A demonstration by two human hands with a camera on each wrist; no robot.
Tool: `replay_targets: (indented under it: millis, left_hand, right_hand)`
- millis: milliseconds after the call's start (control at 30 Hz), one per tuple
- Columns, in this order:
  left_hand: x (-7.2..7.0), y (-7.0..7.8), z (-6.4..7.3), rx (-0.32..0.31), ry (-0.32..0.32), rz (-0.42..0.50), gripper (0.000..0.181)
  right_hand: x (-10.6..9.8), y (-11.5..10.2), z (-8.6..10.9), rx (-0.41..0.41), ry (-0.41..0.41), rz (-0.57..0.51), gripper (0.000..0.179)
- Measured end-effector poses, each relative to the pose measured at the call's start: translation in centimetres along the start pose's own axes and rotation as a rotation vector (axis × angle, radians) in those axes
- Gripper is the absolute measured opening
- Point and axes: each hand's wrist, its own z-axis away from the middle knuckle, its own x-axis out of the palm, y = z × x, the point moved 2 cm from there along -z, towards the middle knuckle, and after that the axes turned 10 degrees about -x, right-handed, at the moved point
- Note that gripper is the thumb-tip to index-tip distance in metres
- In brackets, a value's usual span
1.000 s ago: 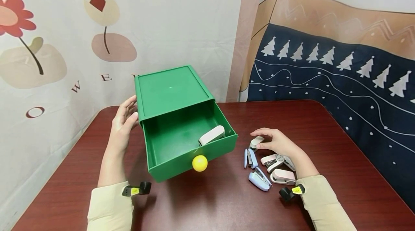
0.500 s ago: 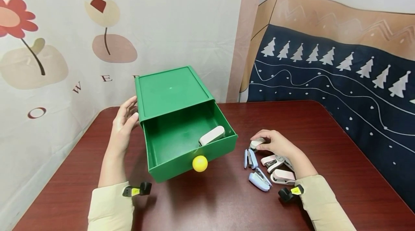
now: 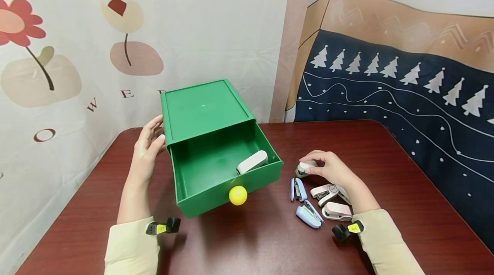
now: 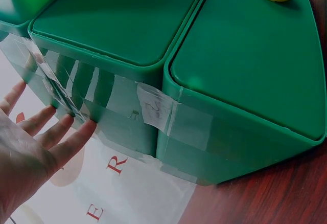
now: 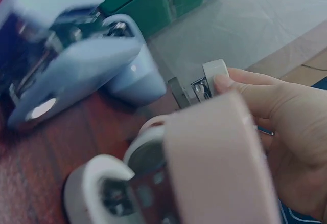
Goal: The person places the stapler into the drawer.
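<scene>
A green drawer box (image 3: 206,110) stands on the table with its drawer (image 3: 227,197) pulled out. One white stapler (image 3: 252,162) lies inside the drawer, near its front right corner. My left hand (image 3: 146,150) touches the box's left side; in the left wrist view its fingertips (image 4: 88,127) meet the taped side with fingers spread. To the right of the drawer, my right hand (image 3: 329,168) pinches another white stapler (image 3: 307,167) between thumb and fingers. The right wrist view shows the thumb on that stapler's white top (image 5: 215,69), its metal part exposed.
Two light blue staplers (image 3: 299,189) (image 3: 310,215) lie just below the right hand. A pink stapler (image 3: 337,211) and white ones (image 3: 326,193) sit close to the right wrist. A yellow knob (image 3: 238,195) juts from the drawer front. Printed cloth (image 3: 216,22) hangs behind the table.
The right hand has closed its fingers onto the white stapler, which has shifted slightly and shows more of its base. The left hand and the box hold still.
</scene>
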Motion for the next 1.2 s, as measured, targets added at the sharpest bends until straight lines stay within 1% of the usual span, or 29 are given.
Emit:
replay_targets:
  millis: [100,267,400,533,633,733,800,867,1067,1200]
  left_hand:
    - [-0.1,0.0,0.0,-0.005,0.006,-0.011,0.047]
    - [-0.2,0.1,0.0,-0.02,0.016,-0.03,0.048]
    - [-0.1,0.1,0.0,-0.019,0.012,-0.027,0.048]
    - [-0.1,0.1,-0.1,-0.004,0.001,-0.012,0.047]
    - [0.0,0.0,-0.2,0.003,-0.003,-0.005,0.047]
    - [0.1,0.0,-0.2,0.0,-0.006,-0.003,0.047]
    - [0.1,-0.1,-0.2,-0.005,-0.006,-0.004,0.047]
    - [0.1,-0.1,-0.2,-0.007,-0.005,-0.009,0.048]
    - [0.0,-0.1,-0.2,-0.006,0.0,-0.019,0.047]
    - [-0.1,-0.1,-0.1,-0.006,-0.001,-0.02,0.047]
  right_hand:
    - [-0.3,-0.7,-0.1,-0.015,0.025,-0.006,0.029]
    - [-0.6,-1.9,-0.4,-0.069,0.06,-0.044,0.029]
    - [-0.9,-3.2,-0.5,-0.117,0.099,-0.022,0.03]
    - [-1.1,-4.6,-0.6,-0.138,0.146,0.001,0.03]
    - [-1.4,-7.1,-0.6,-0.146,0.178,0.006,0.03]
    - [-1.7,-9.8,-0.7,-0.174,0.216,0.009,0.03]
    - [-2.0,-10.9,-0.7,-0.206,0.242,0.013,0.03]
    - [-2.2,-11.3,-0.9,-0.235,0.27,0.022,0.03]
    - [-2.9,-11.1,-2.1,-0.293,0.328,0.031,0.033]
    - [-3.2,-12.4,-2.9,-0.358,0.338,0.014,0.033]
